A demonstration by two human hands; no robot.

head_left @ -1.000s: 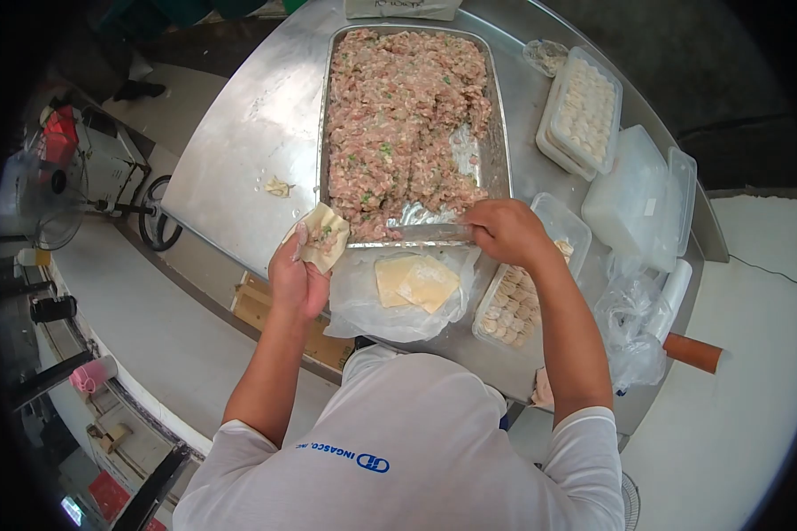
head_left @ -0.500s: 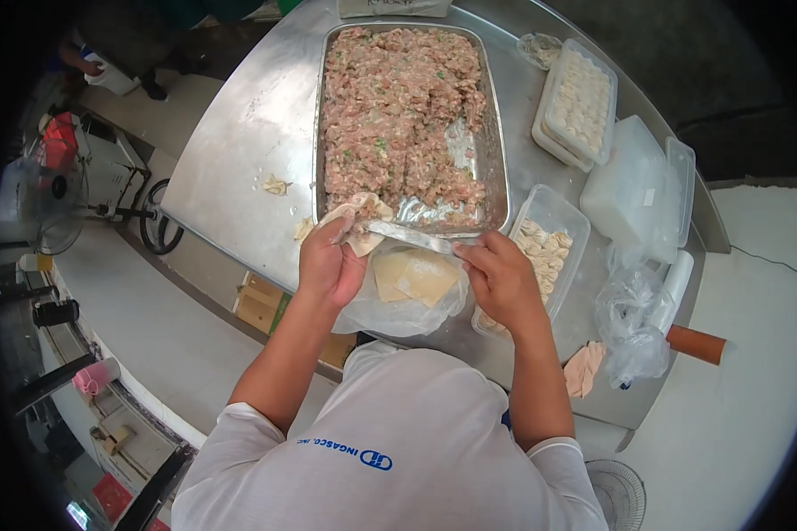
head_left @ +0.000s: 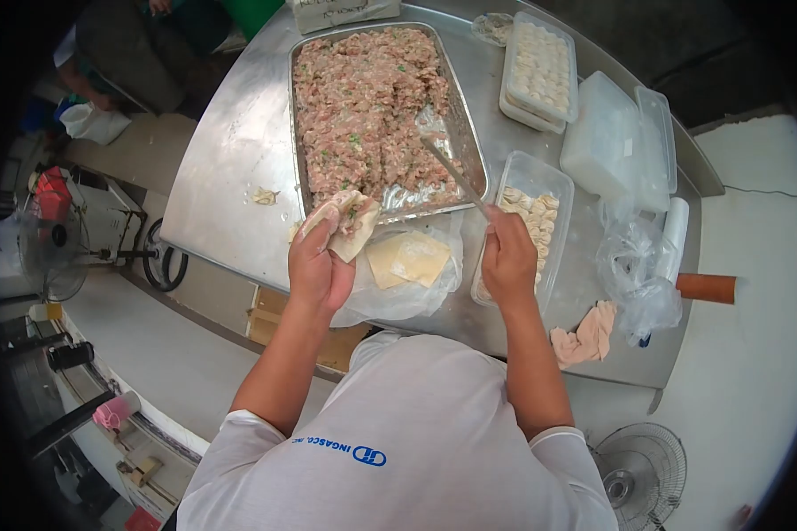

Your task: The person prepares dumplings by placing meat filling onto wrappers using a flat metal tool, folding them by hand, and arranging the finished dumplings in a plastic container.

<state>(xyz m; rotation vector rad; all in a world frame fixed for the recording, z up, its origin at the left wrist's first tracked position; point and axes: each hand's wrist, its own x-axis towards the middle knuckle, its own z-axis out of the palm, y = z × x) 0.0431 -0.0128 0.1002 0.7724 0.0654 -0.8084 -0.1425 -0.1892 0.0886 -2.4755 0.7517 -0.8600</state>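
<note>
My left hand (head_left: 321, 265) is closed on several floppy dumpling wrappers (head_left: 356, 232), with a smear of meat filling on the upper one. In my right hand (head_left: 510, 252) is a thin flat metal spatula (head_left: 456, 177), its tip over the bare corner of the meat tray. That metal tray (head_left: 480, 159) holds a large mass of minced meat (head_left: 363, 106) flecked with green. Between my hands, a stack of floured square wrappers (head_left: 407, 260) lies on a plastic bag (head_left: 416, 301). Beside my right hand, folded dumplings (head_left: 540, 217) sit in a clear container (head_left: 540, 173).
Lidded boxes of dumplings (head_left: 540, 71) and translucent empty containers (head_left: 602, 133) stand on the right of the steel table (head_left: 239, 142). Near its right edge are crumpled plastic (head_left: 633, 283), a cardboard roll (head_left: 707, 288) and a pink cloth (head_left: 584, 336). Another person's hand (head_left: 102, 99) shows at upper left.
The spatula has left the wrappers in my left hand and swung up toward the tray. Filling now shows on the wrapper. The whole view has shifted slightly.
</note>
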